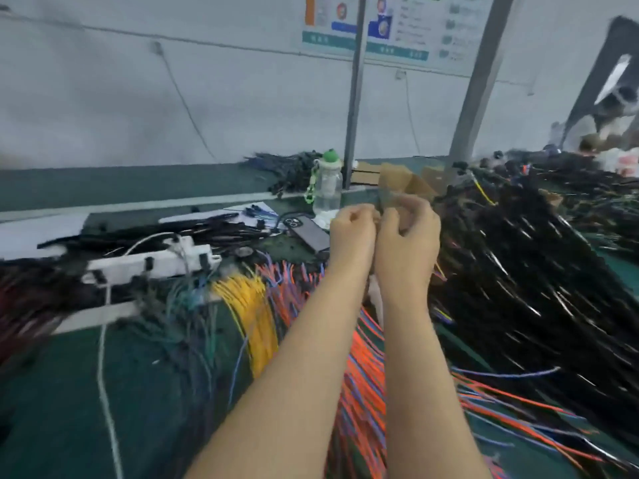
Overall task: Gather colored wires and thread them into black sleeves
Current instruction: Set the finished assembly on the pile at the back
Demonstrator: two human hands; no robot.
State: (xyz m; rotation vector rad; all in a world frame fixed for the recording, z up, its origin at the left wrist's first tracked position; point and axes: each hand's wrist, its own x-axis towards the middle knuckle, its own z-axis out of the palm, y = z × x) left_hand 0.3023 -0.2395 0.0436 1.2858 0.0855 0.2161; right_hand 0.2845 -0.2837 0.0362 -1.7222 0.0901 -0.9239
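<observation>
**Above the wires (363, 357), both hands meet**

Over the counter (69, 392), raised in front of me, I hold my left hand (352, 231) and right hand (409, 226) knuckle to knuckle, touching or very nearly so. My bare forearms rise side by side from the lower edge of view. The wrists turn slightly inward, so the fingertips of one hand face those of the other. Each hand has its fingers curled tight. Motion blur hides the space between them, so I cannot tell whether I pinch wire ends, a sleeve, or nothing at all.

I judge the hands are brought together like this because threading needs two small ends lined up close. It also lifts the work clear of the clutter, where I can see it.

The supplies seem laid out for reach. Orange and purple wires fan out directly under my forearms. A yellow bundle (252, 305) lies just to their left, with darker blue-green strands beyond it. The sleeves (536, 288) are heaped in a big black pile on my right, near the right hand. Behind the hands stand a bottle (326, 188) and a phone (307, 231), and a power strip (155, 261) lies off to the left.
</observation>
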